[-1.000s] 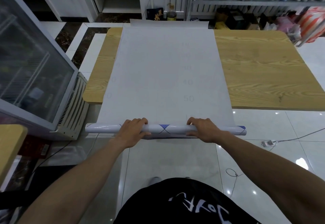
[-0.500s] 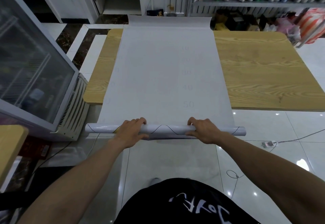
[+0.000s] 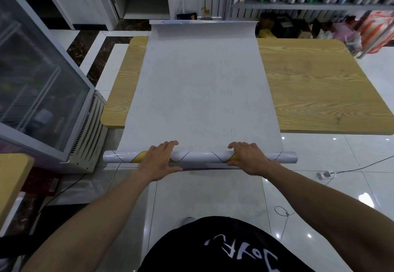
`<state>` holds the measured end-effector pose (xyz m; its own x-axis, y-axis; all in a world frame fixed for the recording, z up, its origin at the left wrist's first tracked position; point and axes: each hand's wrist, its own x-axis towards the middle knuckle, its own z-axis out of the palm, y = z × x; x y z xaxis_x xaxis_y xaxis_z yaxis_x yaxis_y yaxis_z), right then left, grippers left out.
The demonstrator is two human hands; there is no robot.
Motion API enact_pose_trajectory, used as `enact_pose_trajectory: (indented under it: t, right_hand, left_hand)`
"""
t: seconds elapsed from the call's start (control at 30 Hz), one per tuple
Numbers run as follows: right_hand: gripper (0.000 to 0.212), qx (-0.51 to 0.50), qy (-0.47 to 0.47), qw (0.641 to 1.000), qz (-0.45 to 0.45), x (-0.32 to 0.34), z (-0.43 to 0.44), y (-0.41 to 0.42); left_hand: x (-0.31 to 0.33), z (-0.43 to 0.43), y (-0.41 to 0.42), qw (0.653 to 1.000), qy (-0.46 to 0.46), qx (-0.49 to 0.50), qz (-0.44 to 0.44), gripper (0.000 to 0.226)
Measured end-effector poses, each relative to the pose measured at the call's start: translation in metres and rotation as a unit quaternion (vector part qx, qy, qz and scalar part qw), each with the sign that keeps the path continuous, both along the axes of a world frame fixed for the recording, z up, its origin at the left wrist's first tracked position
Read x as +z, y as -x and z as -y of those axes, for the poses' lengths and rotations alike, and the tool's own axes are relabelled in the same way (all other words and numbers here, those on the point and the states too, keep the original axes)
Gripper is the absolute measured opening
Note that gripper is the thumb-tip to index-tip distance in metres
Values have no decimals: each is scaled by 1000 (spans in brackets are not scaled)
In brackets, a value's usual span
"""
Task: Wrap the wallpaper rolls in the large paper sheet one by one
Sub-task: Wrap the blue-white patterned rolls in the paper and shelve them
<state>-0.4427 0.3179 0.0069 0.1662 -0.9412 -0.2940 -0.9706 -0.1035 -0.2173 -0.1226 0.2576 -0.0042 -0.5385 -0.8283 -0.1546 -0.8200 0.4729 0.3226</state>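
White and glossy, the wallpaper roll (image 3: 200, 157) lies crosswise in our 2 hands, held just short of the near edge of the wooden table (image 3: 309, 84), over the tiled floor (image 3: 309, 154). Our left hand (image 3: 158, 161) and right hand (image 3: 249, 158) each grasp it, well apart on either side of its middle. The fingers curve over the top, and the left thumb is tucked beneath. Yellow patches of the print show beside each hand. 1.0 s ago a blue patch sat at the middle, and 0.5 s ago we saw only black wavy lines. From the roll the paper sheet (image 3: 200, 84) runs away across the table. Its faint printed 50 (image 3: 229, 132) sits nearer the roll than 1.0 s ago. The sheet's far end (image 3: 202, 28) reaches past the far table edge and curls up, baring a thin patterned strip not seen before.
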Motion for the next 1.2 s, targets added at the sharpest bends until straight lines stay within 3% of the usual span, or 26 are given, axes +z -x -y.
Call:
enact_pose_trajectory:
  t: [0.1, 0.2, 0.27, 0.37, 0.5, 0.7, 0.8, 0.9, 1.07, 1.2]
  right_hand:
    - [46, -7, -14, 1000, -3, 1, -2, -1]
    - [57, -9, -12, 1000, 5, 2, -3, -2]
    - [65, 2, 3, 1000, -8, 2, -4, -2]
    - [56, -11, 36, 999, -18, 1, -1, -3]
    - [54, -9, 48, 998, -26, 1, 1, -6]
    - [42, -11, 50, 999, -13, 3, 0, -7]
    - [48, -3, 45, 999, -17, 1, -1, -5]
    - [52, -5, 51, 998, -29, 0, 1, -4]
    - [46, -12, 69, 997, -28, -1, 4, -6]
    - [44, -21, 51, 998, -2, 2, 4, -5]
  left_hand:
    - [2, 2, 2, 999, 20, -4, 29, 45]
    - [0, 4, 0, 998, 38, -26, 38, 32]
    - [-3, 5, -2, 998, 46, -36, 31, 34]
    - [-3, 5, -2, 998, 45, -32, 33, 43]
    - [2, 6, -1, 1000, 8, -7, 23, 68]
    - [4, 10, -1, 997, 55, -16, 48, 35]
    - [1, 12, -3, 996, 76, -30, 41, 29]
    - [0, 15, -3, 995, 82, -37, 38, 30]
    - [4, 14, -1, 998, 48, -14, 34, 61]
    - [5, 16, 1, 997, 74, -14, 35, 35]
